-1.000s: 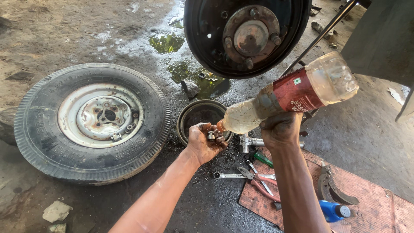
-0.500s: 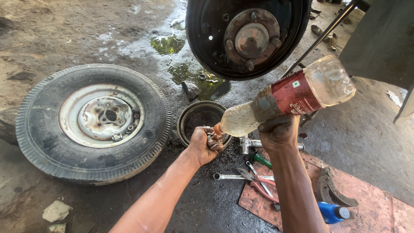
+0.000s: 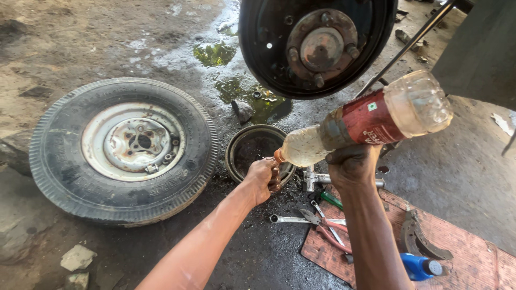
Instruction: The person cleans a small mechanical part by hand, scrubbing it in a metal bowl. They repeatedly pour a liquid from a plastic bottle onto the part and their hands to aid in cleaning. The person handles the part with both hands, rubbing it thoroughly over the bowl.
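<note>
Right hand (image 3: 352,166) grips a plastic bottle (image 3: 365,121) from below, fingers wrapped round its red-labelled middle. Its long axis runs from the clear base, up and to the right, down leftward to the neck. That neck ends right at the left hand (image 3: 263,174), which is curled shut on a small dark part, too hidden to name, held over the near rim of the brake drum (image 3: 236,156) on the floor. A loose wheel (image 3: 123,150) lies well to the left; spanners (image 3: 301,219) lie near the right arm.
</note>
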